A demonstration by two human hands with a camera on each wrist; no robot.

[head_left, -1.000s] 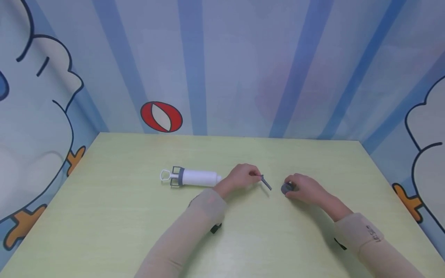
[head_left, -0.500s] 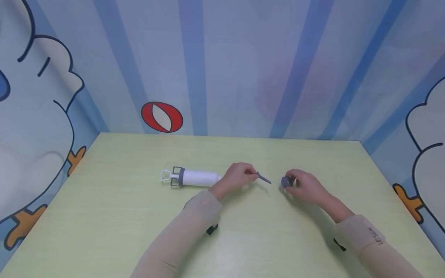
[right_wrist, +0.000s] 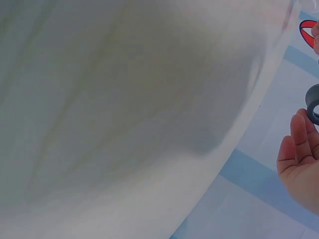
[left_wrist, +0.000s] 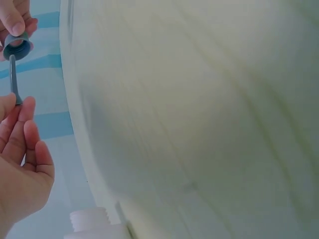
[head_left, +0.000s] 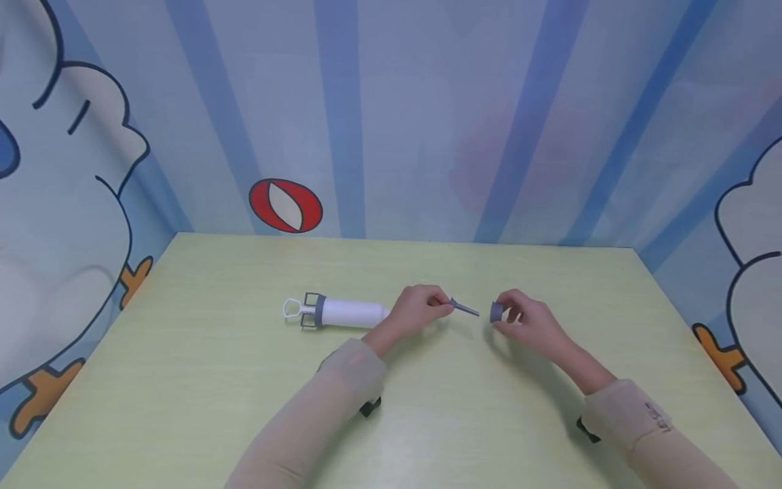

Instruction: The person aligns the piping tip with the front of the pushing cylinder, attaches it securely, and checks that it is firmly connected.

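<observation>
Between thumb and fingers, my left hand (head_left: 418, 309) pinches the wide end of a slim grey nozzle (head_left: 466, 308), whose thin tip points right. Facing it, my right hand (head_left: 530, 322) grips a short grey ring cap (head_left: 496, 312) by its edges, above the table. A small gap separates tip and cap in the head view. In the left wrist view the nozzle (left_wrist: 14, 82) overlaps the lower rim of the cap (left_wrist: 24, 53), and ridges show inside. The right wrist view catches only part of the cap (right_wrist: 311, 97).
Left of my hands, a white syringe-like barrel (head_left: 351, 313) with a grey collar and a white loop handle (head_left: 292, 308) lies on the pale green table (head_left: 183, 380). Its ridged neck (left_wrist: 89, 218) shows in the left wrist view. A striped backdrop (head_left: 415, 136) rises behind the table.
The right hand has lifted the ring cap and turned it to face left. The left hand has drawn slightly left, and the nozzle has swung from slanting down to nearly level.
</observation>
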